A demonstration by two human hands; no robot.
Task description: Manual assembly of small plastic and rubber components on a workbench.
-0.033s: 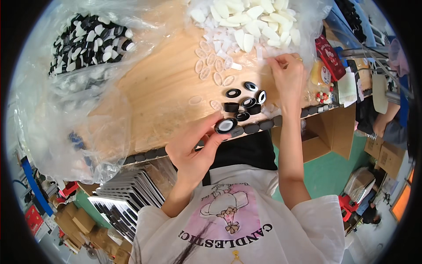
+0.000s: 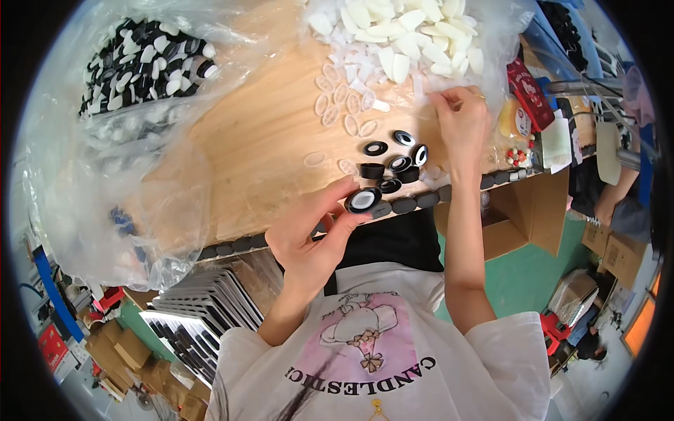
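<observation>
My left hand pinches a black oval cap with a pale oval centre between thumb and fingertips, just above the table's front edge. My right hand is closed, thumb against curled fingers, beside small translucent strips. Whatever it holds, if anything, is too small to make out. Between the hands lie several loose black oval pieces, some with white centres. Clear oval rings are scattered beyond them. Farther back is a heap of cream-white flat pieces on plastic film.
A clear plastic bag at left holds many black and white pieces. Dark rounded pads line the table's front edge. A red packet lies at right. An open cardboard box stands below; another person's arm shows far right.
The table and its contents sit slightly farther right in the picture. Both hands keep nearly the same pose, the left still pinching the black cap.
</observation>
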